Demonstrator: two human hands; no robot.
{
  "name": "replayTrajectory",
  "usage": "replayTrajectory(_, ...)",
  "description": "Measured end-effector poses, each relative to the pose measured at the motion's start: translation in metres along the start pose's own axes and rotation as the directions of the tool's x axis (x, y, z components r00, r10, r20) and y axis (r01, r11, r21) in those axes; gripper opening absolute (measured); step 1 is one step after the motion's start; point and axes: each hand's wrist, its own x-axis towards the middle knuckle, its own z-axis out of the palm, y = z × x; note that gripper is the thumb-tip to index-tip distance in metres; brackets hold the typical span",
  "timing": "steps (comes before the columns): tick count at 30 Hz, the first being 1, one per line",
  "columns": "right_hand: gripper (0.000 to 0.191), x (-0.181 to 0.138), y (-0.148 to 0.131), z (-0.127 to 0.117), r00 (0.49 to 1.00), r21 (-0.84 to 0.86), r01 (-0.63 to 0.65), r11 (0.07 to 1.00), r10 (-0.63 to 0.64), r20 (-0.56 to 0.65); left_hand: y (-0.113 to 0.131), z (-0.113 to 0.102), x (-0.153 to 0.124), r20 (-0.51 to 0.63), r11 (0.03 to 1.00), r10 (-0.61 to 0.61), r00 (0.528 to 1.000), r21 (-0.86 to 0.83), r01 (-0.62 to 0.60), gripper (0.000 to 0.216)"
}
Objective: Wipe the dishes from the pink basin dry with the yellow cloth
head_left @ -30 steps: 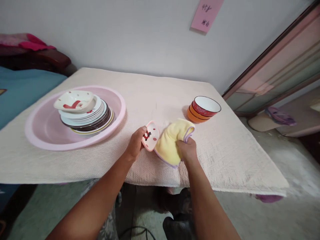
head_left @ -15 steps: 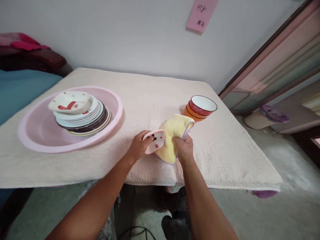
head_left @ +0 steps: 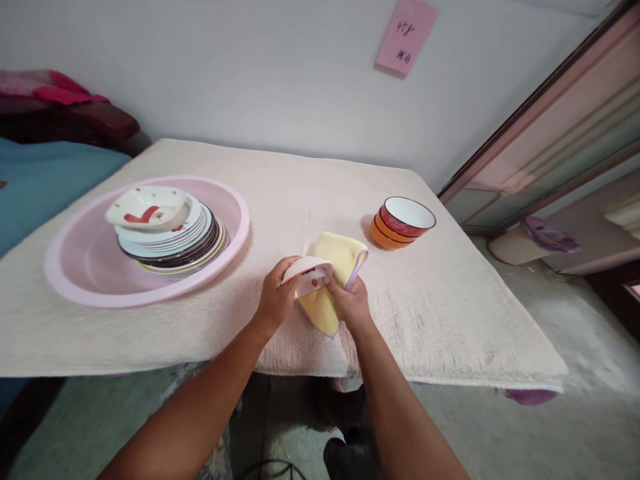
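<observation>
Near the table's front edge my left hand [head_left: 277,293] is closed on the left rim of a small white bowl [head_left: 306,283] with a pink edge and red dots. The bowl is tilted, its inside turned toward me. My right hand [head_left: 350,300] grips a yellow cloth [head_left: 323,313] with purple trim, its thumb at the bowl's right edge. Part of the cloth lies behind the bowl, and the fingers of my right hand are mostly hidden by it.
On the left a pink basin [head_left: 65,267] holds stacked plates [head_left: 165,247] with a patterned bowl [head_left: 150,207] on top. Stacked red and orange bowls [head_left: 403,223] stand at the right on the cloth-covered table [head_left: 450,320]. A bin [head_left: 515,243] is on the floor beyond.
My right hand has moved left with the yellow cloth and meets the small bowl. The bowl has tipped, showing less of its inside. The view has shifted slightly.
</observation>
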Motion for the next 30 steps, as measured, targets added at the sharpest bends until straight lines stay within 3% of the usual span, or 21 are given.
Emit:
replayTrajectory(6, 0.041, -0.004, -0.003, 0.019, 0.992, 0.253, -0.110, 0.961, 0.093, 0.080, -0.004, 0.007, 0.005, -0.068, 0.963, -0.052, 0.996, -0.269, 0.032, 0.035)
replayTrajectory(11, 0.036, 0.001, -0.007, 0.020, 0.993, 0.305, -0.073, 0.950, 0.099, -0.072, -0.017, 0.004, 0.012, 0.016, 0.999, 0.047, 0.999, -0.005, -0.047, 0.036)
replayTrajectory(16, 0.029, 0.012, -0.004, 0.003, 0.952, -0.034, 0.120, 0.992, -0.124, -0.280, -0.021, -0.003, 0.015, 0.010, 0.932, 0.151, 0.989, 0.332, -0.145, 0.036)
replayTrajectory(19, 0.024, 0.014, 0.000, -0.006, 0.934, -0.274, 0.174, 0.946, -0.247, -0.257, -0.019, -0.006, 0.017, 0.101, 0.858, 0.200, 0.975, 0.461, -0.224, 0.026)
replayTrajectory(21, 0.022, 0.014, 0.003, -0.006, 0.935, -0.344, 0.177, 0.922, -0.267, -0.233, -0.017, -0.005, 0.018, 0.120, 0.852, 0.201, 0.972, 0.469, -0.234, 0.026)
replayTrajectory(23, 0.026, 0.014, 0.008, -0.002, 0.950, -0.298, 0.162, 0.941, -0.231, -0.212, -0.014, -0.002, 0.019, 0.062, 0.900, 0.144, 0.988, 0.406, -0.157, 0.029)
replayTrajectory(25, 0.032, 0.013, 0.012, 0.006, 0.978, -0.150, 0.118, 0.982, -0.141, -0.157, -0.012, 0.005, 0.018, -0.046, 0.963, -0.007, 0.999, 0.268, 0.019, 0.031)
replayTrajectory(27, 0.035, 0.012, 0.014, 0.016, 0.996, 0.019, 0.048, 0.999, -0.047, -0.081, -0.012, 0.013, 0.018, -0.138, 0.978, -0.179, 0.974, 0.080, 0.191, 0.034)
replayTrajectory(30, 0.031, 0.010, 0.010, 0.024, 0.995, 0.148, -0.019, 0.989, 0.033, -0.091, -0.019, 0.024, 0.018, -0.149, 0.955, -0.289, 0.946, -0.107, 0.275, 0.035)
